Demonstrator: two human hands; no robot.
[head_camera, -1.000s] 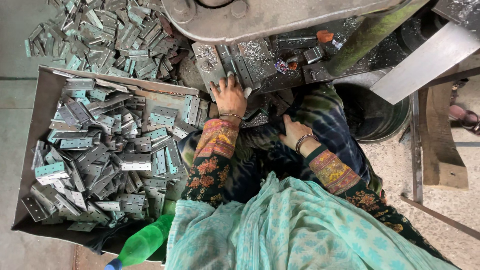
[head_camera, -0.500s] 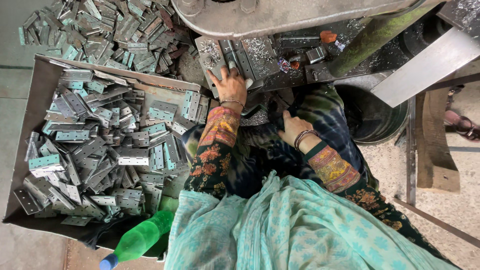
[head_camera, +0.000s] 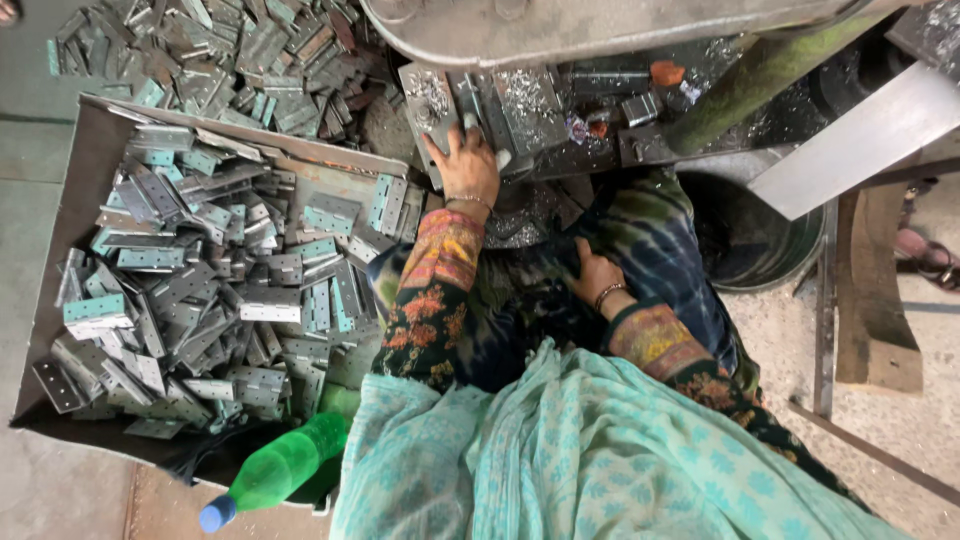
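Observation:
My left hand (head_camera: 470, 165) reaches forward onto the machine bed (head_camera: 560, 100) and lies over a flat metal hinge (head_camera: 432, 110), fingers pressing it down among metal shavings. My right hand (head_camera: 592, 275) rests on my lap against the dark patterned cloth, holding nothing, a bangle at the wrist. Both sleeves are flower-printed. A grey tray (head_camera: 80, 170) full of several silver hinges sits to the left of my left arm.
More loose hinges (head_camera: 250, 50) are heaped on the floor beyond the tray. A green plastic bottle (head_camera: 280, 470) lies at the tray's near corner. A dark round bucket (head_camera: 760, 240) and a wooden frame (head_camera: 870, 290) stand to the right. The machine's grey body (head_camera: 600, 25) overhangs the bed.
My left hand stays on the hinge at the machine bed and my right hand stays on my lap. The view has shifted slightly.

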